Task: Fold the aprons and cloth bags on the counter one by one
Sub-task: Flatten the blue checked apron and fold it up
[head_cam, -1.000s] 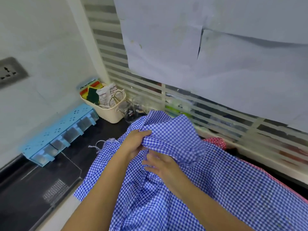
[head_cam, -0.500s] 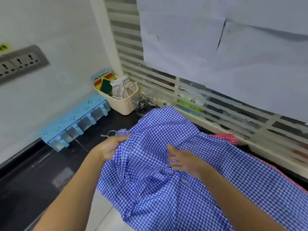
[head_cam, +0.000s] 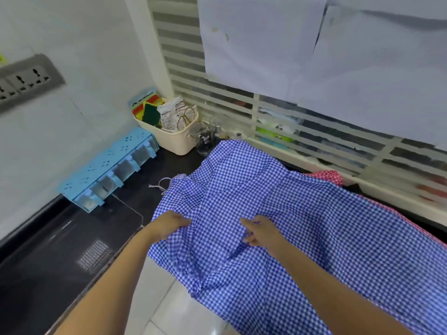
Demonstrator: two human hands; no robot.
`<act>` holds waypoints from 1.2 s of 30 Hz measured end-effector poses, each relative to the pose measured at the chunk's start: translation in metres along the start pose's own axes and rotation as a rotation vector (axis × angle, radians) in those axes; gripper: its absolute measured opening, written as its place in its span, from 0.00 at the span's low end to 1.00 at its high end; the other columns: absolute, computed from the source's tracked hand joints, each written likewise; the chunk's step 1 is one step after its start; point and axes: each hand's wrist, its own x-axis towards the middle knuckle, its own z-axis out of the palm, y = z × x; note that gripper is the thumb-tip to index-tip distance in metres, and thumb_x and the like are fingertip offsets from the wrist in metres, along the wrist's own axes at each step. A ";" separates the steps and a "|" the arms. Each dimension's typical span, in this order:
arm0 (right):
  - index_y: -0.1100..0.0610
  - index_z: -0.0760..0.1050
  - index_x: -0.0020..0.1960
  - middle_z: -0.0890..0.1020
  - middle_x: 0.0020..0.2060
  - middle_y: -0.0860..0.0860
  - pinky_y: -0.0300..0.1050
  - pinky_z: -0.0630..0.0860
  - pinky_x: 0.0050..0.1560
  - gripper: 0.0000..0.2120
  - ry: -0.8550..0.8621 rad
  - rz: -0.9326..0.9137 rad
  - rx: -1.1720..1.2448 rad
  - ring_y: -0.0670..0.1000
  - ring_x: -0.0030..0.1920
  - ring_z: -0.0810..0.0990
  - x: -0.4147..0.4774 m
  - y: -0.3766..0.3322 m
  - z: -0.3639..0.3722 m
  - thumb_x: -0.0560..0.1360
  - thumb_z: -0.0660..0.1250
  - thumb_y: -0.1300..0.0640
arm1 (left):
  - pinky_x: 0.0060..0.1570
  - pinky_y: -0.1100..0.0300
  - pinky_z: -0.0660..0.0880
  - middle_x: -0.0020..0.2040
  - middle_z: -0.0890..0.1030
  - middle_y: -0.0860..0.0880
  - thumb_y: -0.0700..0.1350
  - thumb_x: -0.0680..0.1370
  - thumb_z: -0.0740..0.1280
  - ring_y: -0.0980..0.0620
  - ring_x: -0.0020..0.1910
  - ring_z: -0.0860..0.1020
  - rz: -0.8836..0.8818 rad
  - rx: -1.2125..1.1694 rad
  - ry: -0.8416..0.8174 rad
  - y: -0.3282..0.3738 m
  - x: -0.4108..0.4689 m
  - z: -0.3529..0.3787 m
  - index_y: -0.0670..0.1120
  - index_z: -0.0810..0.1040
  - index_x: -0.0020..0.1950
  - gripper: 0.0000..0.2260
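Although the blue checked apron (head_cam: 278, 213) fills most of the view, only part of it can be read. Its right end runs out of the picture, its near edge hangs over the front of the dark table (head_cam: 173, 163) and out of sight, and both forearms cover strips of it. It lies spread on the table from the middle to the right, with a striped tie (head_cam: 160, 186) trailing off its far left corner.

A red checked cloth (head_cam: 331, 176) lies under it. Only a far corner and a thin strip along the right edge show, so I cannot tell what it is.

The left hand (head_cam: 169, 226) grips the apron's left edge with curled fingers, though the fingertips are lost in the fabric. The right hand (head_cam: 262, 232), just beside it, pinches a small fold between thumb and fingers.

At the far left stand a blue rack (head_cam: 106, 170), a cream basket (head_cam: 169, 139) and some glass jars (head_cam: 205, 139); their contents are hard to make out.

A second ago both hands were clutched together on a raised, bunched fold. Half a second ago they had parted but sat farther off on the cloth. Now they are nearer the table's front edge, and the apron lies much flatter.
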 end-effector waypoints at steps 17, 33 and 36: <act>0.52 0.70 0.64 0.74 0.61 0.49 0.52 0.62 0.67 0.23 0.567 0.137 -1.126 0.52 0.64 0.71 -0.079 0.127 -0.082 0.73 0.68 0.42 | 0.67 0.29 0.42 0.75 0.30 0.53 0.85 0.45 0.35 0.40 0.75 0.34 0.444 0.939 0.028 -0.040 0.023 0.129 0.60 0.33 0.75 0.61; 0.61 0.73 0.45 0.78 0.37 0.52 0.48 0.81 0.47 0.10 0.139 0.400 -1.021 0.46 0.32 0.81 -0.139 0.158 -0.210 0.74 0.71 0.55 | 0.69 0.32 0.48 0.77 0.35 0.39 0.67 0.74 0.61 0.33 0.75 0.38 0.220 1.038 0.102 -0.002 0.015 0.144 0.50 0.35 0.78 0.46; 0.62 0.72 0.53 0.78 0.44 0.59 0.47 0.82 0.38 0.06 0.209 0.374 -0.807 0.51 0.30 0.82 -0.146 0.173 -0.220 0.80 0.61 0.59 | 0.71 0.35 0.49 0.78 0.43 0.39 0.54 0.79 0.63 0.36 0.76 0.45 0.461 0.985 0.206 0.022 -0.002 0.178 0.47 0.46 0.79 0.36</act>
